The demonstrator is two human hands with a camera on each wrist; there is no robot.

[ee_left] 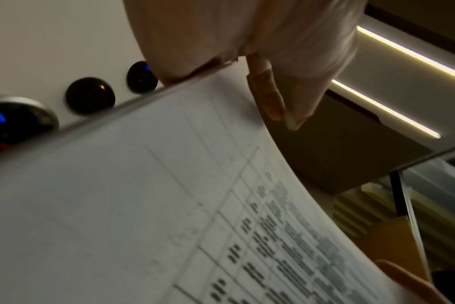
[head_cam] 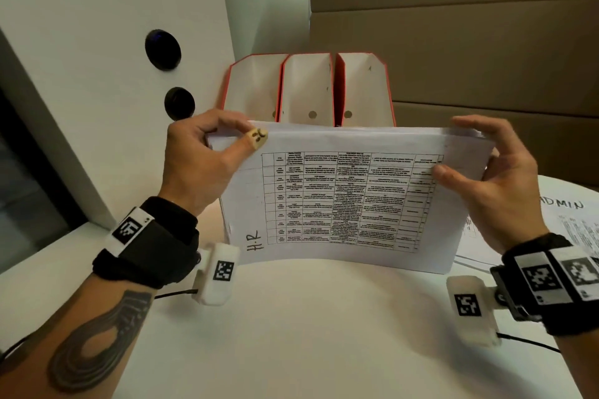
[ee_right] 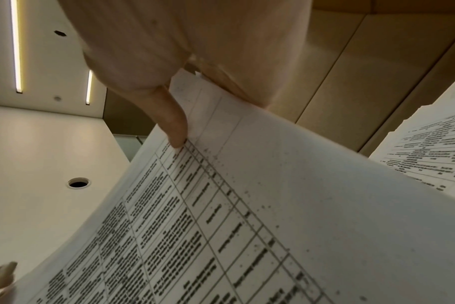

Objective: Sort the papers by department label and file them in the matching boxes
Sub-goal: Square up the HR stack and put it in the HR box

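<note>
Standing on its long lower edge on the white table [head_cam: 308, 334], a stack of papers [head_cam: 343, 201] is being held upright between both hands, its printed face turned toward the person. The front sheet is carrying a printed table, upside down as seen from the head camera, and a handwritten "H.R" near its lower left corner. The left hand [head_cam: 197, 165] is gripping the stack's upper left corner, thumb lying across the front sheet and the other fingers curling behind the top edge; a tan bandage with dark marks is wrapping the thumb tip [head_cam: 257, 138]. The right hand [head_cam: 496, 185] is clasping the stack's right edge, its thumb pressing on the front sheet beside the printed table while the fingers are reaching over the top edge to the back. From the right wrist camera the thumb [ee_right: 174, 123] is lying flat on the sheet at the table's edge.

Behind the stack, at the table's far edge, three red-edged file boxes [head_cam: 308, 91] are standing side by side with their open tops facing the person. Toward the table's right edge, another pile of papers [head_cam: 570, 227] is lying flat, its top sheet marked "ADMIN". A white panel [head_cam: 97, 58] with two dark round knobs is rising along the table's left side.
</note>
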